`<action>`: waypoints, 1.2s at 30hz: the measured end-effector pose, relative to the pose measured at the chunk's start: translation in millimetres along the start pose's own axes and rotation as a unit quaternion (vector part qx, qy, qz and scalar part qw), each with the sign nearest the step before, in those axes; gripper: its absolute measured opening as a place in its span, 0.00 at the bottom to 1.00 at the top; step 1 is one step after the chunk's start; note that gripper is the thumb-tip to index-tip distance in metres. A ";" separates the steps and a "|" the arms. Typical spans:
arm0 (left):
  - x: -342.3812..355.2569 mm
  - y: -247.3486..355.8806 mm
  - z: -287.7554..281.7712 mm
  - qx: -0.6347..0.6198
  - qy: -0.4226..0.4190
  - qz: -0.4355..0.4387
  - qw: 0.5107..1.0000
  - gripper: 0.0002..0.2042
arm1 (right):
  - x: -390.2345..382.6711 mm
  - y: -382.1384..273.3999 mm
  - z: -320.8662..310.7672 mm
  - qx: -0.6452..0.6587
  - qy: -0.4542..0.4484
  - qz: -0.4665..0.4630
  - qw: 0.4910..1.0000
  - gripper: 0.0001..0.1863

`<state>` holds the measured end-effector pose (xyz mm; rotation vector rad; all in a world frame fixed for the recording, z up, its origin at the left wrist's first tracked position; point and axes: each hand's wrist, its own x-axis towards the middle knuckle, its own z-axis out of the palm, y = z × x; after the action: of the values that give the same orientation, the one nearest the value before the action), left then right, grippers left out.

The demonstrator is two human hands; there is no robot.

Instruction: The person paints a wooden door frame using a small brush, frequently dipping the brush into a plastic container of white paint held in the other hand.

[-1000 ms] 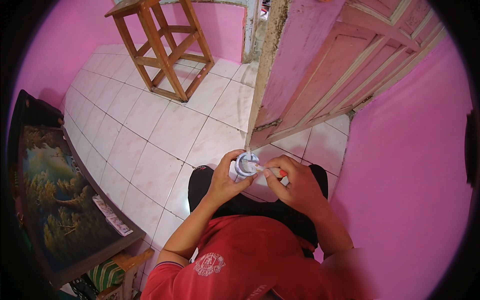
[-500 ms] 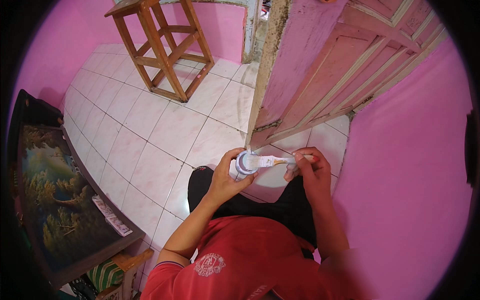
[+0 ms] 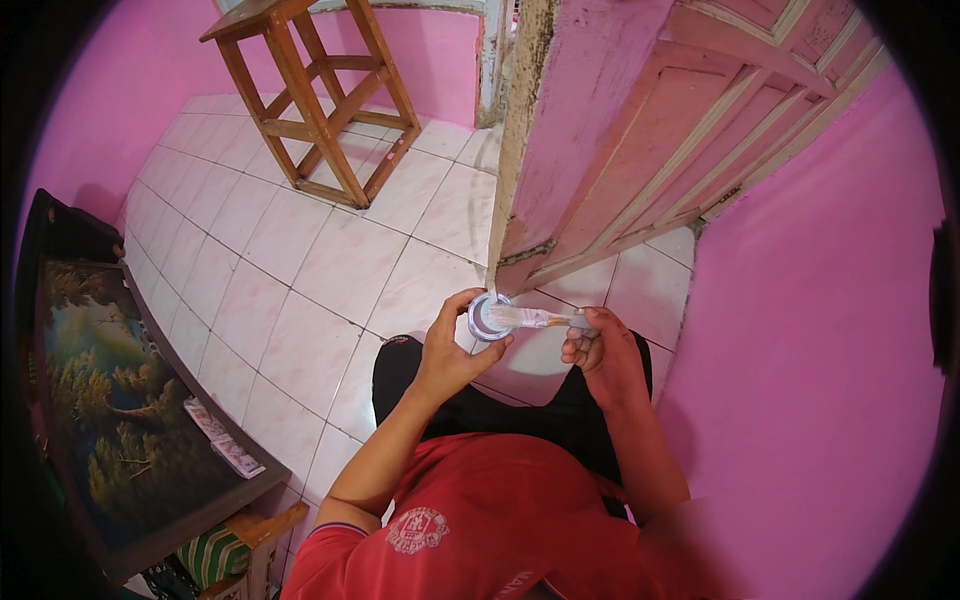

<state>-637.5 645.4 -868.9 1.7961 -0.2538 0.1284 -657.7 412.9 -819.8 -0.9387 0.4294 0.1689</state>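
Observation:
My left hand (image 3: 455, 345) is wrapped round a small round paint can (image 3: 474, 326), thumb on the near side and fingers on the far side. Pale paint shows inside its rim. In my right hand (image 3: 603, 352) is a paintbrush (image 3: 540, 318), pinched by its handle. Its whitish, paint-coated bristles lie over the can's mouth; whether they dip into the paint I cannot tell. Just beyond the can stands the lower edge of a worn pink panelled door (image 3: 590, 150), its narrow side bare and stained.
A wooden stool (image 3: 322, 128) stands on the tiled floor (image 3: 300, 270) at the far left. To the left leans a framed landscape painting (image 3: 100, 400), with wooden furniture (image 3: 275, 520) beside it. A pink wall (image 3: 790, 380) rises close on my right.
The brush has turned in my right hand, its bristles now looking narrower, and my right hand has shifted slightly left and down. My left hand still holds the can in nearly the same place.

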 end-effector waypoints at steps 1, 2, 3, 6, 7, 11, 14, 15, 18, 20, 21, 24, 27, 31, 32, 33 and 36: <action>0.8 -0.4 0.8 -0.001 -0.001 0.000 1.000 0.35 | 0.6 0.2 -1.5 0.005 0.006 0.015 1.000 0.10; 1.6 -0.6 1.5 -0.002 -0.001 0.000 1.000 0.35 | 1.2 0.5 -2.8 0.004 0.006 0.015 1.000 0.10; 2.6 0.2 2.3 -0.002 -0.001 0.000 1.000 0.35 | 1.8 0.8 -4.1 0.014 0.005 0.030 0.999 0.09; 5.8 3.3 4.0 -0.009 0.014 0.014 1.000 0.33 | 5.5 3.1 -10.3 0.044 -0.003 0.057 0.997 0.09; 7.0 3.9 4.4 -0.010 0.012 0.014 1.000 0.33 | 6.7 3.8 -12.0 0.063 -0.011 0.069 0.996 0.09; 9.3 0.0 7.0 -0.015 0.018 0.008 1.000 0.34 | 8.2 6.7 -13.0 0.091 -0.001 0.068 0.994 0.09; 9.8 -7.1 7.8 -0.018 0.032 0.015 0.999 0.33 | 13.0 8.2 -14.5 0.115 0.009 0.031 0.993 0.09; 9.7 -8.7 7.5 -0.019 0.031 0.016 0.999 0.33 | 15.4 6.7 -14.7 0.105 0.019 -0.016 0.994 0.09; 6.7 -13.4 5.4 -0.012 0.030 0.009 0.999 0.34 | 25.4 4.1 -13.9 0.065 0.052 -0.104 0.991 0.09; 3.1 -15.8 3.5 0.004 0.035 0.004 0.999 0.34 | 34.0 5.2 -11.7 0.036 0.074 -0.146 0.986 0.10; 1.6 -16.0 2.7 0.003 0.035 0.005 0.999 0.34 | 40.0 7.2 -10.1 -0.005 0.094 -0.174 0.980 0.09; -3.0 -15.9 -0.3 0.009 0.036 -0.015 0.999 0.34 | 53.8 15.9 -6.6 -0.070 0.121 -0.222 0.965 0.09; -7.6 -17.0 -3.8 0.005 0.033 -0.018 0.999 0.34 | 57.3 16.2 2.7 -0.090 0.129 -0.252 0.955 0.09; -14.6 -18.7 -8.2 -0.003 0.024 -0.043 0.999 0.33 | 47.1 -3.2 31.8 -0.066 0.097 -0.297 0.948 0.07; -16.5 -19.1 -9.6 -0.005 0.022 -0.053 0.998 0.33 | 40.4 -9.2 38.6 -0.066 0.099 -0.296 0.948 0.07; -17.9 -20.7 -10.3 -0.006 0.021 -0.053 0.998 0.33 | 33.7 -16.3 45.5 -0.067 0.094 -0.310 0.944 0.07; -21.8 -23.4 -11.9 0.033 0.037 -0.029 0.998 0.33 | 26.6 -21.1 39.9 -0.103 0.102 -0.342 0.928 0.07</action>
<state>-652.5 664.4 -893.0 1.8581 -0.1455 0.1638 -615.5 431.7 -794.9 -1.2680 0.2547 -0.5347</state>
